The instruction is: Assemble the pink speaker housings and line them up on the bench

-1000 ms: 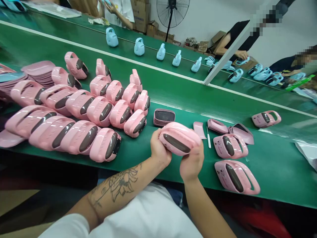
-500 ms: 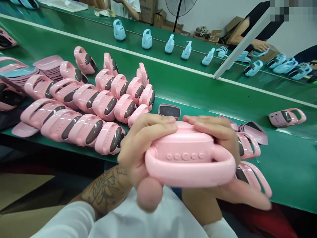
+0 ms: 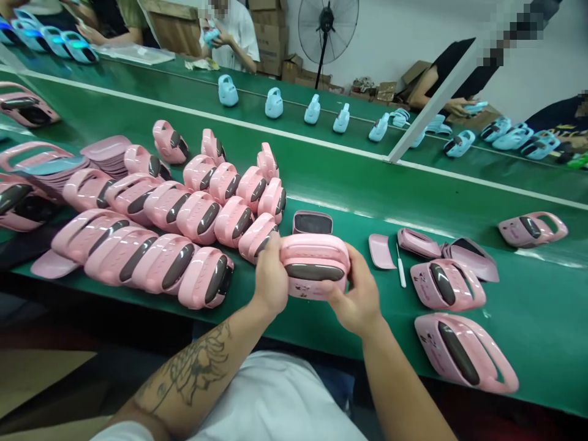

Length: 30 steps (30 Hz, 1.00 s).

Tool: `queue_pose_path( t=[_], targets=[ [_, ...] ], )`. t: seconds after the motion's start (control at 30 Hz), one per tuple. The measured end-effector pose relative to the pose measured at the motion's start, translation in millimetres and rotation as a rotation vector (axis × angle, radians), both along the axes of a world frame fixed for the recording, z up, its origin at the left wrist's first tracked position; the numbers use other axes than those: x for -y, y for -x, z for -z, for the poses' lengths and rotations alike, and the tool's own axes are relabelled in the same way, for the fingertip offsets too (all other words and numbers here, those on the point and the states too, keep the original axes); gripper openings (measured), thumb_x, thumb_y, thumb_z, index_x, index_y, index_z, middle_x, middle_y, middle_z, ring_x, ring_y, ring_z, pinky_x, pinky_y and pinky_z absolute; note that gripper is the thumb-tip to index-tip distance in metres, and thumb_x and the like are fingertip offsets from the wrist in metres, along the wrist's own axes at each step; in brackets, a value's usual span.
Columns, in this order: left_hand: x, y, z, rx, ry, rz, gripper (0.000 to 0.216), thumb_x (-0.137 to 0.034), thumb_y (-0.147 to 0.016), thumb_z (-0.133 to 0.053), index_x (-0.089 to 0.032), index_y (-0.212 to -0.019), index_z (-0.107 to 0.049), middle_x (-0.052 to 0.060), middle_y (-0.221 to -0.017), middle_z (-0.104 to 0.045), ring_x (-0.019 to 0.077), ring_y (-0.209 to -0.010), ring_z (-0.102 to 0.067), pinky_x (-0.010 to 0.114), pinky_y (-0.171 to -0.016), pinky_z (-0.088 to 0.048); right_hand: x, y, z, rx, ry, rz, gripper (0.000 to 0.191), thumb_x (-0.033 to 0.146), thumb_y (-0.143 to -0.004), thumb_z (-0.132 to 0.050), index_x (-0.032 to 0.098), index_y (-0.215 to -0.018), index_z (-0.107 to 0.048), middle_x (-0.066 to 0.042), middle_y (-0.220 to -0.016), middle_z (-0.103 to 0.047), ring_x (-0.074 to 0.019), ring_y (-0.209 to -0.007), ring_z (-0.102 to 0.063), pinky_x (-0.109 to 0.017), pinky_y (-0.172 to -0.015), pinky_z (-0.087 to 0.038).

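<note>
Tho illegible, mkgs (image 3: pixel 303 288) on held unit (image 3: pixel 315 269)

Both hands (image 3: pixel 312 278) grip a pink housing (image 3: pixel 316 252) above the green table (image 3: pixel 321 327).

rows of housings (image 3: pixel 197 217) on the bench (image 3: pixel 533 306) left of the hands (image 3: pixel 272 282), tool (image 3: pixel 402 273) right, fan (image 3: pixel 326 19) behind

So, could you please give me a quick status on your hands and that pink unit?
Left hand, right hand both holding pink unit above green bench. Neighbouring pink units close by on left.
</note>
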<state>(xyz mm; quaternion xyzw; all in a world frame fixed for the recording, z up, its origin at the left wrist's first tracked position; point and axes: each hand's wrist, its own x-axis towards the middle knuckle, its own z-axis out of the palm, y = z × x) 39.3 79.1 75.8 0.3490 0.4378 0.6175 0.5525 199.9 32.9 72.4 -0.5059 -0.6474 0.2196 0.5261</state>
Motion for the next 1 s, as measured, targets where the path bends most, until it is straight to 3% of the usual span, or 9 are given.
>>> queue_pose_path(
  t=[0.13, 0.23, 0.33, 0.43, 0.57, 0.67, 0.77, 0.9, 1.0],
  targets=[
    [-10, 4, 2.8, -0.395, -0.254, 0.181, 0.043, -0.043, -0.103, -0.056, -0.017, -0.135, -0.065, 0.015, -0.135, -0.071, 0.0297, -0.128, -0.068, 0.048, -0.113, -0.055, -59, -49, -4.8, -0.024, 0.068, 0.515, 0.071, 0.073, -0.084, -0.065, 0.019, -0.130, -0.059, -0.012, -0.125, -0.067, -0.0307, -0.113, -0.068, -0.045, -0.099, -0.057],
    [-27, 6, 10.9, -1.005, -0.552, 0.078, 0.037, -0.026, -0.097, -0.061, -0.012, -0.130, -0.068, 0.020, -0.138, -0.068, 0.0329, -0.131, -0.065, 0.051, -0.117, -0.052, -134, -82, -4.0, -0.029, 0.124, 0.691, 0.063, 0.055, -0.090, -0.068, 0.017, -0.137, -0.051, -0.014, -0.134, -0.061, -0.0294, -0.121, -0.063, -0.048, -0.109, -0.051],
    [-36, 4, 9.3, -1.297, -0.651, 0.089, 0.029, -0.018, -0.093, -0.061, -0.009, -0.118, -0.072, 0.024, -0.130, -0.070, 0.0398, -0.127, -0.067, 0.057, -0.111, -0.055, -192, -100, 7.1, 0.007, 0.227, 0.778, 0.055, 0.045, -0.090, -0.078, 0.016, -0.133, -0.058, -0.014, -0.139, -0.059, -0.0294, -0.122, -0.063, -0.050, -0.109, -0.052],
    [-23, 13, -15.8, -1.379, -0.717, 0.152, 0.026, -0.018, -0.093, -0.061, -0.011, -0.115, -0.074, 0.023, -0.131, -0.072, 0.0422, -0.127, -0.067, 0.060, -0.110, -0.054, -214, -105, 21.6, 0.068, 0.299, 0.799, 0.042, 0.042, -0.101, -0.071, 0.019, -0.136, -0.063, -0.011, -0.141, -0.063, -0.0280, -0.122, -0.066, -0.052, -0.104, -0.057],
    [-5, 52, -74.0, -1.471, -0.844, 0.357, 0.033, -0.034, -0.103, -0.056, -0.016, -0.125, -0.073, 0.015, -0.129, -0.076, 0.0329, -0.116, -0.073, 0.047, -0.100, -0.058, -201, -99, 28.8, 0.180, 0.323, 0.769, 0.063, 0.035, -0.095, -0.077, 0.016, -0.150, -0.052, -0.020, -0.160, -0.047, -0.0361, -0.143, -0.052, -0.056, -0.116, -0.048],
    [-38, 78, -109.3, -1.531, -0.609, 0.473, 0.035, -0.044, -0.101, -0.053, -0.025, -0.120, -0.076, 0.006, -0.118, -0.081, 0.0287, -0.105, -0.076, 0.040, -0.089, -0.057, -183, -84, 25.0, 0.254, 0.351, 0.582, 0.055, 0.037, -0.097, -0.072, 0.018, -0.147, -0.057, -0.020, -0.155, -0.052, -0.0342, -0.140, -0.055, -0.050, -0.115, -0.048],
    [-112, 84, -123.1, -1.723, -0.251, 0.396, 0.037, -0.049, -0.097, -0.054, -0.026, -0.112, -0.079, 0.008, -0.115, -0.081, 0.0339, -0.107, -0.074, 0.041, -0.087, -0.054, -171, -65, 20.1, 0.300, 0.452, 0.275, 0.030, 0.043, -0.098, -0.074, 0.021, -0.117, -0.073, -0.008, -0.117, -0.074, -0.0232, -0.101, -0.072, -0.041, -0.093, -0.060],
    [-215, 67, -115.9, -1.732, 0.051, 0.253, 0.052, -0.056, -0.090, -0.063, -0.013, -0.115, -0.078, 0.022, -0.120, -0.079, 0.0435, -0.112, -0.073, 0.048, -0.093, -0.055, -166, -46, 11.8, 0.340, 0.513, 0.119, 0.027, 0.042, -0.103, -0.070, 0.016, -0.114, -0.071, -0.005, -0.109, -0.074, -0.0175, -0.091, -0.072, -0.037, -0.084, -0.063],
    [-266, 47, -100.8, -1.681, 0.148, 0.251, 0.061, -0.065, -0.083, -0.071, -0.009, -0.105, -0.079, 0.027, -0.112, -0.079, 0.0457, -0.106, -0.075, 0.049, -0.090, -0.057, -161, -42, 2.2, 0.334, 0.445, 0.102, 0.017, 0.035, -0.099, -0.074, 0.018, -0.101, -0.073, -0.004, -0.106, -0.074, -0.0188, -0.095, -0.070, -0.038, -0.088, -0.060]
  ],
)
